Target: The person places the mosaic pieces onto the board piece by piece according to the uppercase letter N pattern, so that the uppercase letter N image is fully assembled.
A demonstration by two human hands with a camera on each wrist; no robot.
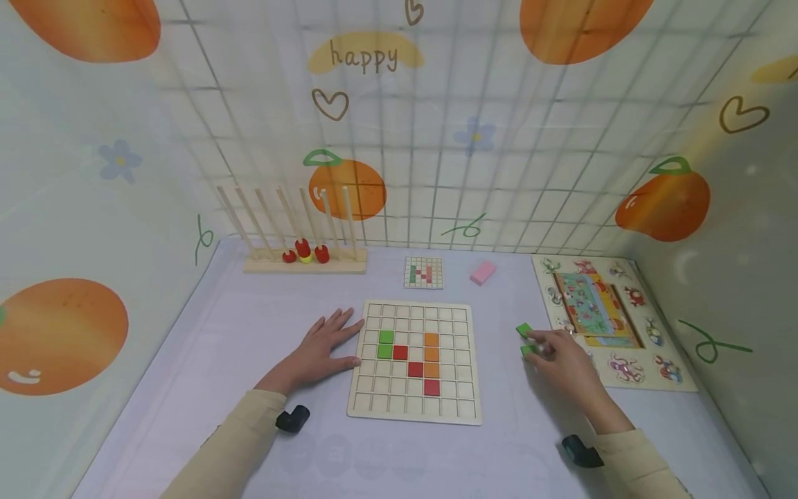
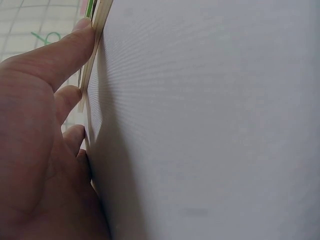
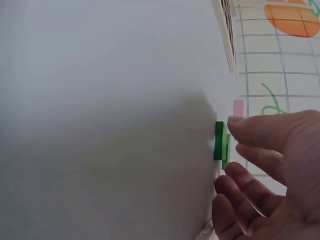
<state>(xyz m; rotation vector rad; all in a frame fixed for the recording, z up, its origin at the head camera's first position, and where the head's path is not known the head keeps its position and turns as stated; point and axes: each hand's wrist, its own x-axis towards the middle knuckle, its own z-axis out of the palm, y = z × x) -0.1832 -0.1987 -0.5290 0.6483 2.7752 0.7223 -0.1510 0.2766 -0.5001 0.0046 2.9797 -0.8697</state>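
A wooden grid board (image 1: 370, 395) lies on the table with green, red and orange square tiles in some of its cells. My left hand (image 1: 321, 353) rests flat at the board's left edge, fingers spread, thumb and fingertips right at the rim. To the right of the board, two green tiles (image 3: 219, 141) lie on the table close together. My right hand (image 1: 564, 364) is over them, index fingertip at the farther tile (image 1: 524, 330) and thumb at the nearer one (image 1: 528, 350). In the right wrist view its fingers are loosely bent and apart from the thumb.
Behind the board lie a small pattern card (image 1: 424, 272) and a pink block (image 1: 483, 272). A wooden peg stand (image 1: 262, 265) with a few red and yellow beads is at the back left. An animal picture puzzle (image 1: 598, 353) lies at the right, beside my right hand.
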